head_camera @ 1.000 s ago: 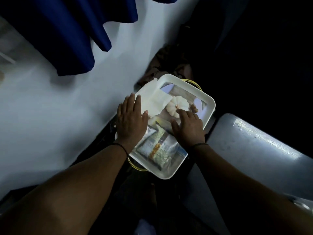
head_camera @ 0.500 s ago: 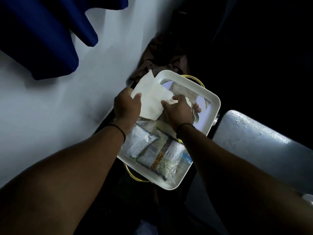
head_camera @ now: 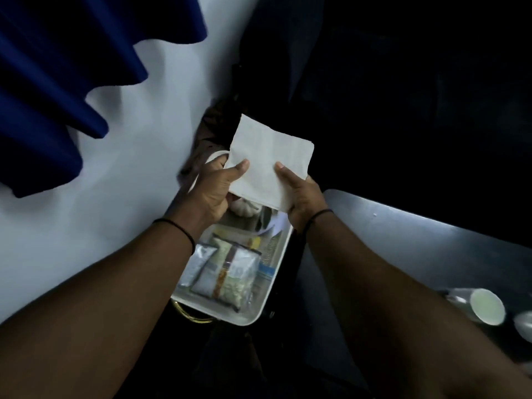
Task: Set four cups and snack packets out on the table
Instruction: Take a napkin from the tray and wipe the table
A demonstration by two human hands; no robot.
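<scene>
A white square napkin is held up flat above the white tray. My left hand pinches its left edge with the thumb on top. My right hand pinches its lower right edge the same way. In the tray's near half lie several snack packets, silvery and clear, side by side. A small white pumpkin-shaped thing peeks out under the napkin. Two pale cups lie at the far right on the grey table, the second cut by the frame edge.
A white wall runs along the left, with a dark blue curtain hanging over it. A yellow ring shows under the tray's near corner. Brown cloth lies beyond the tray. The upper right is dark.
Both hands went from resting on the tray's contents to gripping the napkin, and have lifted it off the tray and spread it flat. The view has tilted, bringing the cups into sight.
</scene>
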